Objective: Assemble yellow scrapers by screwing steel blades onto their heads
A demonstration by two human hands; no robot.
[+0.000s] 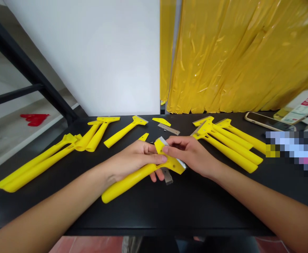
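A yellow scraper (132, 181) with a metal blade along its head lies across the middle, gripped at its neck by my left hand (132, 158). The thumb presses on the flat of the head. My right hand (187, 153) pinches the blade edge and upper corner of that head, its fingers closed. Below the scraper head, a loose metal blade plate (168, 177) shows partly. Just beyond my hands are another metal plate (169, 128) and a small yellow cover piece (161, 122). Part of a second yellow piece (144, 136) shows above my left hand.
Several yellow scrapers (230, 151) lie to the right on the black table (143, 218), and more scrapers (38, 165) to the left. At the back right rests a phone (269, 121). A white panel (103, 59) and yellow plastic sheeting (235, 56) stand behind; a red object (35, 119) sits on the left shelf.
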